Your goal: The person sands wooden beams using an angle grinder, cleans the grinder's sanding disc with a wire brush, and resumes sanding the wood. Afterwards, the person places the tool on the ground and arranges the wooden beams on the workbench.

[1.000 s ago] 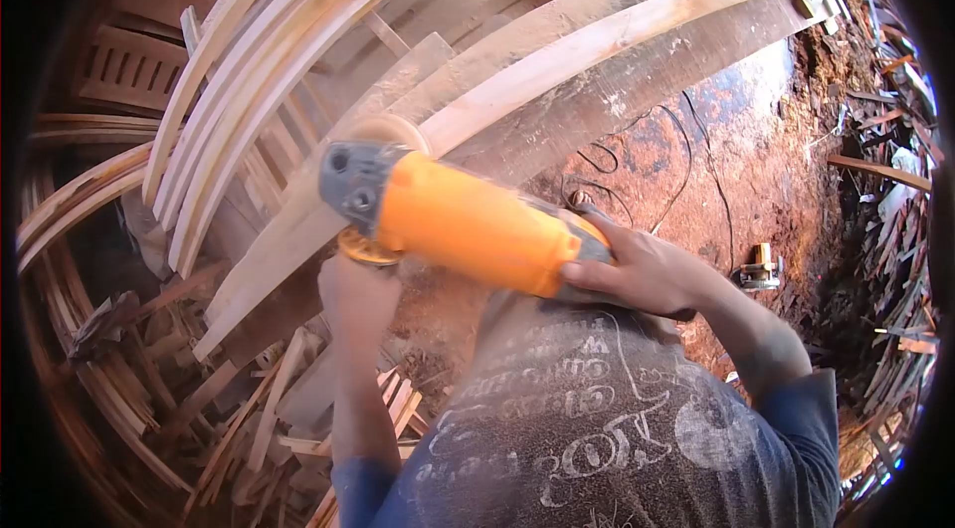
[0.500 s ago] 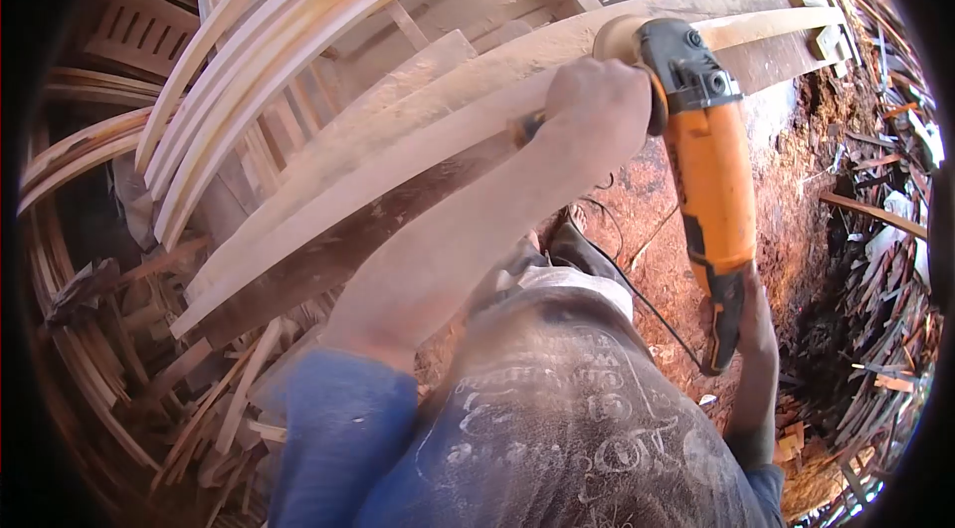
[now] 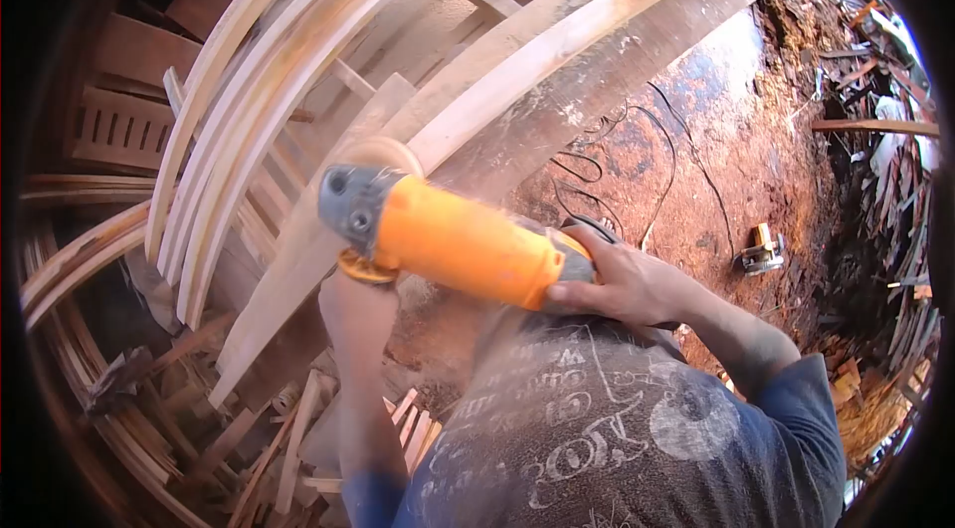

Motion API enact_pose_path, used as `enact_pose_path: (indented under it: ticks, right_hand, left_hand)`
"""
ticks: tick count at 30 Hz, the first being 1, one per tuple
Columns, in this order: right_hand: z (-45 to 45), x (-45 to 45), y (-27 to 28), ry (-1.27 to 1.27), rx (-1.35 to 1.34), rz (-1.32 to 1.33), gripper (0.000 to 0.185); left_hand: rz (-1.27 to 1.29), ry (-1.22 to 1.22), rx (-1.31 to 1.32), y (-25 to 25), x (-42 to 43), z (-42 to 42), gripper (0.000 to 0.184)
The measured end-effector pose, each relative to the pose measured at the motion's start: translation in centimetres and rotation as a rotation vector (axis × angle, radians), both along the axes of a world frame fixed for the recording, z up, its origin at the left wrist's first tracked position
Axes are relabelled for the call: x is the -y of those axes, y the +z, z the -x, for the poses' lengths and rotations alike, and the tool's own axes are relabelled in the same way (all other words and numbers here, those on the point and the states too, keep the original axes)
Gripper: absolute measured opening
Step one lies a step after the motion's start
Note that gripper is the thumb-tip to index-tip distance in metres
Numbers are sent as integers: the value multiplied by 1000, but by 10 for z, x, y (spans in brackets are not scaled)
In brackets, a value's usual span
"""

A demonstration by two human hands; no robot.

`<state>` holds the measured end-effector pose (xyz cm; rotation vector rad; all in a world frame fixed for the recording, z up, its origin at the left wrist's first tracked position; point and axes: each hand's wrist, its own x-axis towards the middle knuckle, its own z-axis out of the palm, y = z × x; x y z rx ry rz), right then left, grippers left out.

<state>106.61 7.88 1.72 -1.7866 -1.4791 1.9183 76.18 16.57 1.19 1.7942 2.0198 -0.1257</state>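
Board (image 3: pixel 468 120) is seemingly being sanded at ten o'clock, fingers of left hand (image 3: pixel 358 307) and right hand (image 3: pixel 637 281) grasping sander (image 3: pixel 453 241), next needing steadiness.

On the bench (image 3: pixel 567 112), dusty and brown: a long curved strip of pale wood (image 3: pixel 572 38), set back from the near edge with a bare band between. Just beside, toward the far edge, a wider dust-coated plank (image 3: pixel 517 35). On the reddish floor (image 3: pixel 686 264): dark cable (image 3: pixel 673 160) looping near the bench's edge, a small yellow-and-metal tool (image 3: pixel 762 251) farther out, splintered scraps (image 3: pixel 875 259) heaped along the right edge.
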Motion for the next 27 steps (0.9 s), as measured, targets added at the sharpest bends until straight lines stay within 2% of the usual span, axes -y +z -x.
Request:
enact_pose_path:
  ticks: [3, 5, 8, 11, 15, 16, 18, 21, 23, 27]
  right_hand:
    - [-19, -5, -6, 38, 31, -71, 101]
    - [-46, -5, 0, -45, 79, -35, 99]
    - [-104, 10, -3, -230, 23, 25, 92]
    - [-168, 14, -1, -445, -65, 85, 84]
    - [-261, 20, -12, -658, -202, 9, 77]
    - [-290, 16, -8, -643, -173, 150, 78]
    - [-348, 17, -20, -663, -173, 45, 76]
    - [-415, 18, -35, -665, -50, -134, 69]
    - [-465, 19, -37, -732, -99, -39, 61]
    - [-531, 18, -49, -1017, -127, 86, 55]
  left_hand:
    - [-17, -39, 58, -3, -5, -13, 40]
    - [-19, -90, 110, -9, -17, -40, 41]
    - [101, -102, 134, 6, -47, -126, 37]
    - [173, -257, 98, 4, -80, -213, 35]
    - [90, -427, 80, -3, -111, -327, 27]
    - [86, -454, 85, -7, -118, -354, 25]
    - [-29, -520, 114, -14, -129, -409, 19]
    - [-3, -632, 219, -23, -154, -489, 19]
    - [30, -683, 291, -21, -168, -540, 27]
    - [-234, -775, 335, -35, -186, -617, 23]
